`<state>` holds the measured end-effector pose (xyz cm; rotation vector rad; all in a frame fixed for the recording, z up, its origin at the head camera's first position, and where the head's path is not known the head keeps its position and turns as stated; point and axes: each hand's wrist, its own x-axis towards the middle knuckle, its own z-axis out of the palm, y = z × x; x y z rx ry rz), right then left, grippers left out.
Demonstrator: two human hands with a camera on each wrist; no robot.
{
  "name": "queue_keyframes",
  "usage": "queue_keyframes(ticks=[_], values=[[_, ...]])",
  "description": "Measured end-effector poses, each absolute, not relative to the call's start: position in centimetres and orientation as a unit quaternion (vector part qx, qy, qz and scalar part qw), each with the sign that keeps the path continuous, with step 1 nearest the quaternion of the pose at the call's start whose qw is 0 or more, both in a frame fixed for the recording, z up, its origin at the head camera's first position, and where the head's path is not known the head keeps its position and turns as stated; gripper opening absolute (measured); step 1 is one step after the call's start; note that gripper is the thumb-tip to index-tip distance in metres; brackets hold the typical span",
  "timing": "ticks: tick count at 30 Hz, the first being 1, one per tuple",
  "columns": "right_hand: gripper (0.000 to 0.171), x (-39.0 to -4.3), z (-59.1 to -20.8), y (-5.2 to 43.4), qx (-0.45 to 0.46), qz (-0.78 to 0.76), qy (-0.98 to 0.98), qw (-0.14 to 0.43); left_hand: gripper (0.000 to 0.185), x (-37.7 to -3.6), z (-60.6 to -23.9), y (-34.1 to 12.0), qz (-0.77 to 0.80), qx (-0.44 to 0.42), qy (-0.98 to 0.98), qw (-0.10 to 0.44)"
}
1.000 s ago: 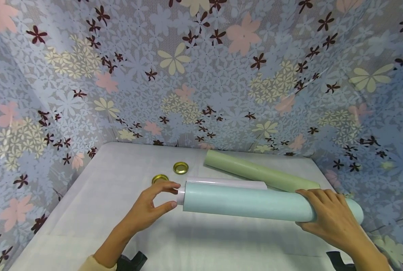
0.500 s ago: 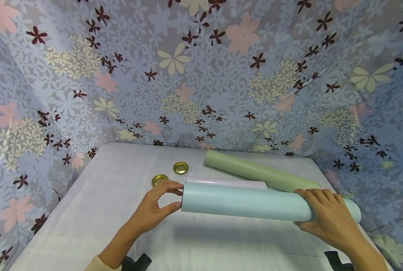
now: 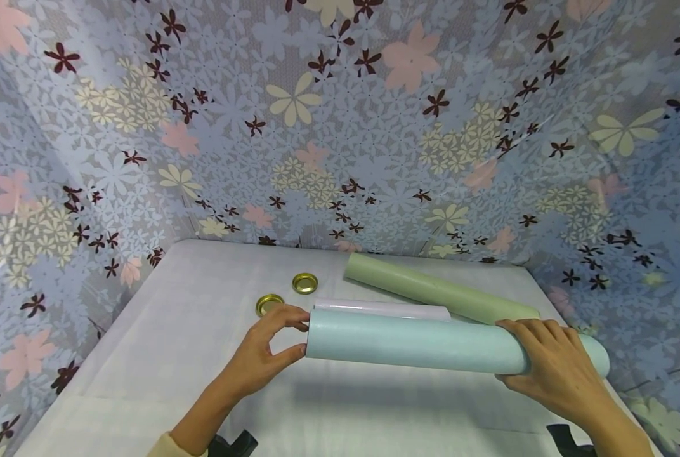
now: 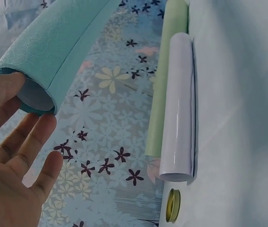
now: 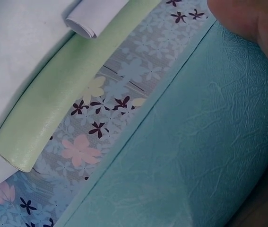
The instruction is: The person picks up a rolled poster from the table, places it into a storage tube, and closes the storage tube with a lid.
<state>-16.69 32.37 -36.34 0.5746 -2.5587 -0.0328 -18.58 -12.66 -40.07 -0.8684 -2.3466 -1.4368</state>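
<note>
A light blue-green tube (image 3: 408, 339) is held level above the table, its textured surface and long seam showing in the right wrist view. My right hand (image 3: 557, 368) grips it from above near its right end. At the opposite end, the fingertips of my left hand (image 3: 260, 355) touch the rim, thumb below and fingers above. The left wrist view looks into that end, where a pale inner roll (image 4: 34, 94) sits just inside the opening. On the table behind lies a glossy white paper roll (image 3: 382, 309), partly hidden by the tube.
Behind the white roll, a pale green tube (image 3: 431, 289) lies slanted on the white-covered table (image 3: 146, 355). Two gold round lids (image 3: 305, 283) rest to its left. A flowered cloth (image 3: 340, 127) hangs along the back and sides.
The white inner roll that stuck out of the tube's left end has slid inside it. My left hand has moved right to the rim; my right hand and the tube have shifted slightly left.
</note>
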Motion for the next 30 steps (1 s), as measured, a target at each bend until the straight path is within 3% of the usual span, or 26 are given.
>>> queue_keyframes(ticks=[15, 24, 30], values=[[0.091, -16.6, -36.5, 32.4, 0.214, -0.007, -0.941, 0.262, 0.041, -18.4, -40.1, -13.0, -0.497, -0.286, -0.807, 0.138], [0.091, -16.3, -36.7, 32.7, 0.212, -0.004, -0.940, 0.266, 0.039, -19.9, -40.5, -14.6, -0.474, -0.278, -0.816, 0.178], [0.090, -16.1, -36.8, 33.0, 0.207, -0.005, -0.943, 0.260, 0.043, -21.5, -41.1, -15.6, -0.451, -0.243, -0.845, 0.151]])
